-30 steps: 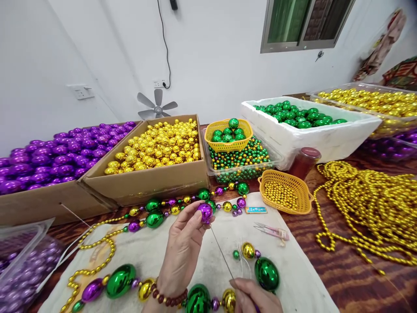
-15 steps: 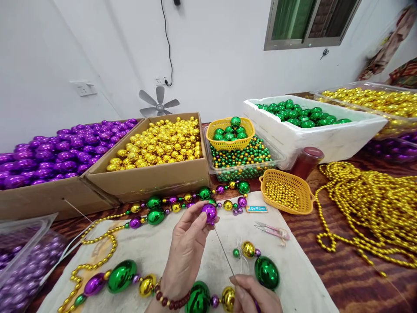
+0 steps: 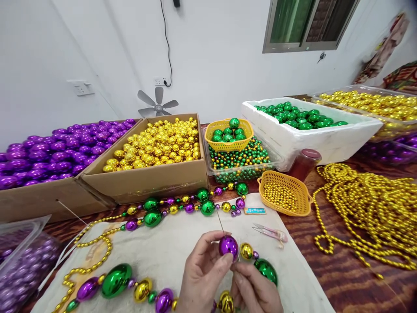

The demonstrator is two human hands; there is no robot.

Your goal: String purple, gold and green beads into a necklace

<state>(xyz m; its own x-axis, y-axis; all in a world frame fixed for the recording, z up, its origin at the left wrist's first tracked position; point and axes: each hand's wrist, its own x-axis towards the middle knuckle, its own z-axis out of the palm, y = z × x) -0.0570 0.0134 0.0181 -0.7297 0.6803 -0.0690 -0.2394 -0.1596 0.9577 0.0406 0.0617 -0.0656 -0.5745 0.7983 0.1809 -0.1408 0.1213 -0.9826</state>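
Observation:
My left hand (image 3: pixel 208 265) pinches a shiny purple ball bead (image 3: pixel 228 247) between thumb and fingers. A thin needle (image 3: pixel 220 222) sticks up out of the top of this bead. Just below the bead, my right hand (image 3: pixel 252 284) is closed on the needle's lower end; the exact grip is hidden by the fingers. Under and beside my hands lies a strand of large beads, with a green oval bead (image 3: pixel 266 270), a gold bead (image 3: pixel 246 251) and a purple bead (image 3: pixel 164 300). White thread shows near the gold bead.
Pink-handled thread snips (image 3: pixel 272 232) lie on the white cloth (image 3: pixel 130 248). Behind stand a yellow basket (image 3: pixel 302 202) of small gold beads, cardboard boxes (image 3: pixel 146 184) of purple and gold beads, and a white foam box (image 3: pixel 293 143) of green ones. Gold bead chains (image 3: pixel 361 208) pile up at right.
My left hand has brought the purple bead down and right, close to my right hand. The needle, earlier stretched between bead and right hand, now runs through the bead and out its top.

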